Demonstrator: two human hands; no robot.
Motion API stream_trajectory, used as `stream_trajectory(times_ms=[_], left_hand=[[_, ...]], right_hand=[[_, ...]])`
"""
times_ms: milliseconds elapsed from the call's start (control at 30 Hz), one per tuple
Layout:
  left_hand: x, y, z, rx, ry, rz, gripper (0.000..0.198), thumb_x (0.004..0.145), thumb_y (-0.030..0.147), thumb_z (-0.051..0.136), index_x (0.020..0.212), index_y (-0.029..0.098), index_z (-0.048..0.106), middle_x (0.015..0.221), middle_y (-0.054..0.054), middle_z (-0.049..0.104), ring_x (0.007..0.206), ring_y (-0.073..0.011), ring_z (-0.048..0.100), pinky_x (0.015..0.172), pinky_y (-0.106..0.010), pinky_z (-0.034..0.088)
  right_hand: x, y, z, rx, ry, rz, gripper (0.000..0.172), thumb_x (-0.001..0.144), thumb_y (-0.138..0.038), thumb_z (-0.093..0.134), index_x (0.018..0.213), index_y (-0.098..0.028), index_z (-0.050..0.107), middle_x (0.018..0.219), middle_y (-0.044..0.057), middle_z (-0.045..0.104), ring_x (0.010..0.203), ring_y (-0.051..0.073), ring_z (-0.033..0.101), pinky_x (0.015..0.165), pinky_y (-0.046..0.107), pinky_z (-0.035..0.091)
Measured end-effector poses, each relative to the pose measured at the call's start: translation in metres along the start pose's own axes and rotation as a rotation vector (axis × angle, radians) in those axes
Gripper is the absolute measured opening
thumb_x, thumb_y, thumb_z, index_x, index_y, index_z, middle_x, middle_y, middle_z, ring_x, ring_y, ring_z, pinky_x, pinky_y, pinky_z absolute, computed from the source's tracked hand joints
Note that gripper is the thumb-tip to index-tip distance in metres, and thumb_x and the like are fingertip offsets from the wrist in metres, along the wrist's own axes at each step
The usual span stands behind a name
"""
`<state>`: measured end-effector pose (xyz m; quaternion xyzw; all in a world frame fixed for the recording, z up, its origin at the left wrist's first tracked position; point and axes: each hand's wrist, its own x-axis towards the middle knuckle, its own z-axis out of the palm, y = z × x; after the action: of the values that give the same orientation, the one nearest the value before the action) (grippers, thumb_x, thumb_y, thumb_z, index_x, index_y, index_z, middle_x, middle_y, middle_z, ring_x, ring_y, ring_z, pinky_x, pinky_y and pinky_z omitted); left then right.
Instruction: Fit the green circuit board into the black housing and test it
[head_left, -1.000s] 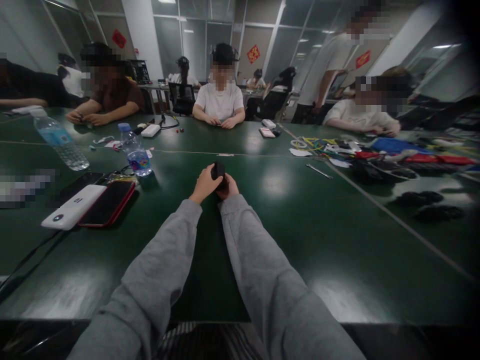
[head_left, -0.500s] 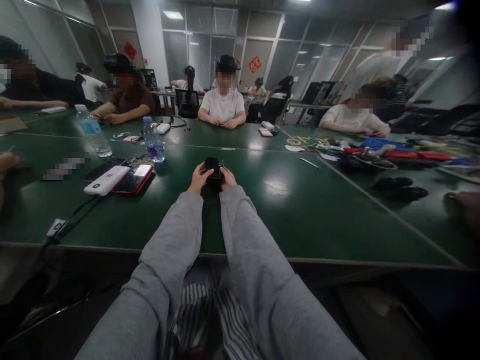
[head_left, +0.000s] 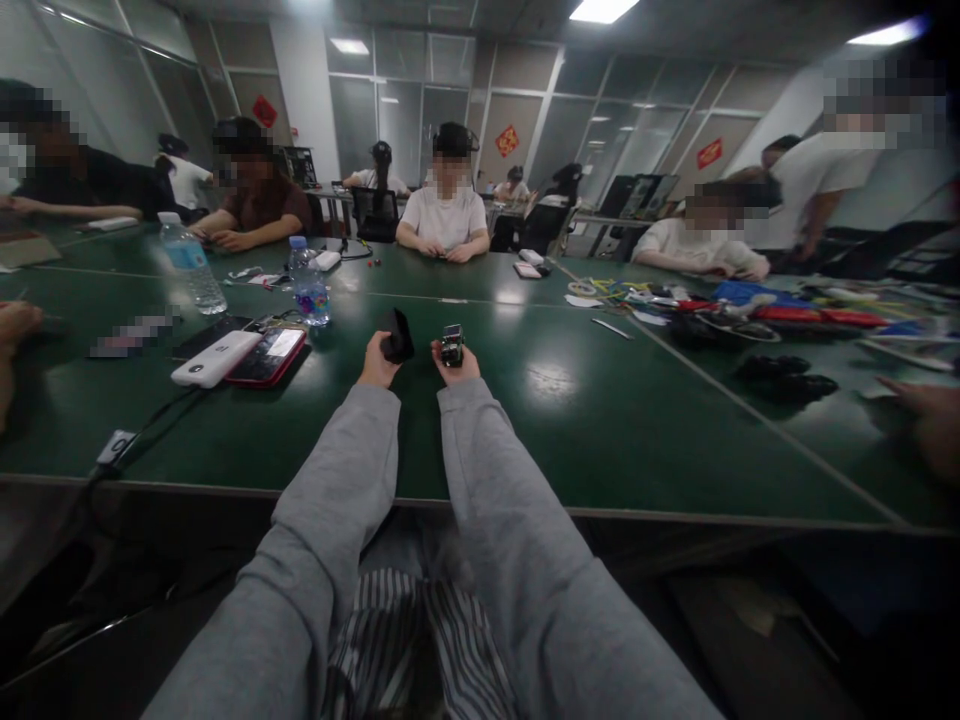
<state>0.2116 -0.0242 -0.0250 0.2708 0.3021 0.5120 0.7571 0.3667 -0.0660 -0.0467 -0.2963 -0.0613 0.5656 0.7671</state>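
Note:
My left hand (head_left: pixel 377 362) is closed around a black box-shaped cover (head_left: pixel 400 336), held tilted just above the green table (head_left: pixel 510 430). My right hand (head_left: pixel 463 368) grips a small electronic device (head_left: pixel 452 344) with a grey and greenish top that resembles a bare circuit board; its exact kind is too small to tell. A gap of table surface separates the two objects. Grey sleeves cover both my forearms, which reach forward over the table's near edge.
To the left lie a white power bank (head_left: pixel 214 358), a red-edged phone (head_left: pixel 268 357) and two water bottles (head_left: pixel 309 285). Cables and tools (head_left: pixel 739 305) are heaped at the right, near black objects (head_left: pixel 784 378). A pen-like item (head_left: pixel 612 328) lies nearer. People (head_left: pixel 444 210) sit around the table.
Both hands were together on one black object. Now they are apart, the black cover in my left hand and the small electronic device showing in my right.

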Motion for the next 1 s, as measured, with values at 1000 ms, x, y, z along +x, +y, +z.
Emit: stream_trajectory(times_ms=[1000], left_hand=[[0.005, -0.014, 0.003, -0.111, -0.087, -0.118, 0.029, 0.092, 0.044, 0.054, 0.102, 0.017, 0.063, 0.083, -0.007, 0.067, 0.075, -0.0154, 0.066, 0.072, -0.027, 0.055]], right_hand=[[-0.008, -0.001, 0.011, -0.048, 0.140, -0.063, 0.021, 0.092, -0.018, 0.044, 0.078, -0.016, 0.059, 0.062, 0.001, 0.063, 0.053, 0.011, 0.063, 0.049, 0.018, 0.053]])
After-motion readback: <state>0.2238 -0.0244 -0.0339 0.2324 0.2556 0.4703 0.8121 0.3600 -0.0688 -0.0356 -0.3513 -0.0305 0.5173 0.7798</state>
